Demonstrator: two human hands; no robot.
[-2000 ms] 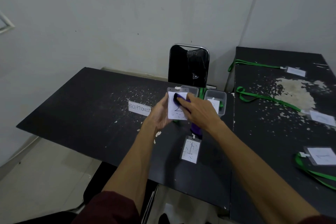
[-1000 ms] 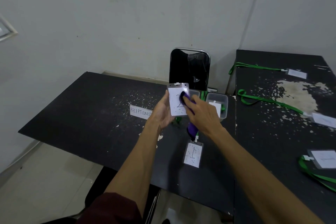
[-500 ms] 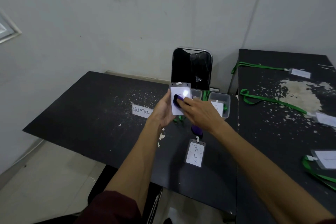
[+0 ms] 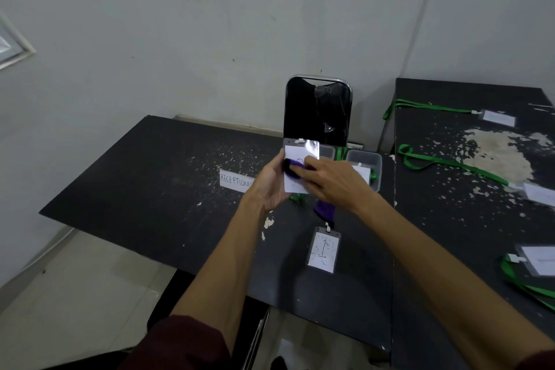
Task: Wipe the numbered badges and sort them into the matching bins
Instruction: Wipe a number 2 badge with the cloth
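Observation:
My left hand (image 4: 270, 186) holds a white badge (image 4: 295, 156) in a clear sleeve upright above the black table (image 4: 168, 177). A green lanyard (image 4: 297, 198) hangs below it. My right hand (image 4: 333, 183) presses a purple cloth (image 4: 292, 166) against the badge's face, hiding most of its number; the cloth's tail (image 4: 326, 210) dangles under my wrist. Another badge marked 1 (image 4: 323, 251) lies flat on the table nearer to me. Two clear bins stand behind my hands: one (image 4: 327, 152) mostly hidden, one (image 4: 368, 164) to the right holding a badge and a green lanyard.
A paper sign reading RECEPTIONIST (image 4: 235, 182) lies left of my hands. A black chair back (image 4: 318, 111) stands behind the table. A second black table (image 4: 468, 204) on the right carries several badges with green lanyards (image 4: 450, 164).
My right hand has rubbed the purple cloth back and forth over the badge's face. The badge stays upright in my left hand, and the view has drifted slightly.

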